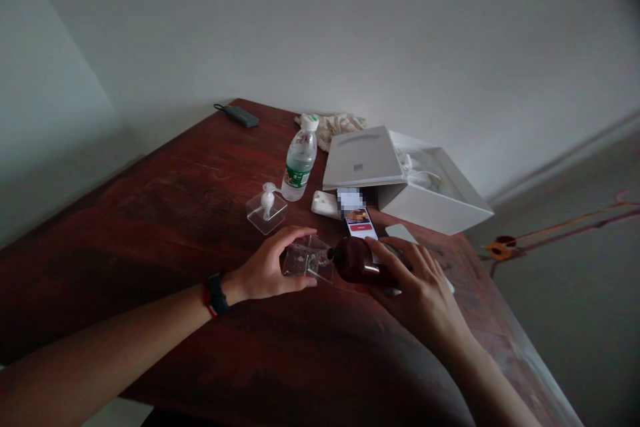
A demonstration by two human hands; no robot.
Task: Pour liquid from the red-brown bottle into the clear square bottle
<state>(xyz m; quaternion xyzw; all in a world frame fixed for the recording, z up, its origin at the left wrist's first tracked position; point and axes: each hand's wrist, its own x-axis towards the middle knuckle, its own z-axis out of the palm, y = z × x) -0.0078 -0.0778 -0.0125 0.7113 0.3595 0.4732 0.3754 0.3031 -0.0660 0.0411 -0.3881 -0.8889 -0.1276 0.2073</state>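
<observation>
My left hand [265, 268] curves around a clear, square-sided plastic container [299, 260], fingers along its far side and thumb along its near side. In my right hand [423, 287] is a dark reddish-brown bottle [357, 265], tilted nearly flat with its open neck pointing left at the container. Whether liquid is flowing out cannot be made out. Beyond my left hand, a white pump head [268, 201] rests on a clear plastic piece [255, 213]. A phone [357, 217] with its screen lit lies just past the brown bottle, which hides part of it.
A water bottle [299, 163] with a green label stands behind the pump head. Beside it are a small white object [325, 204], a crumpled cloth [340, 124] and an open white box [435, 207]. A dark grey device [243, 116] lies at the table's [150, 213] far corner.
</observation>
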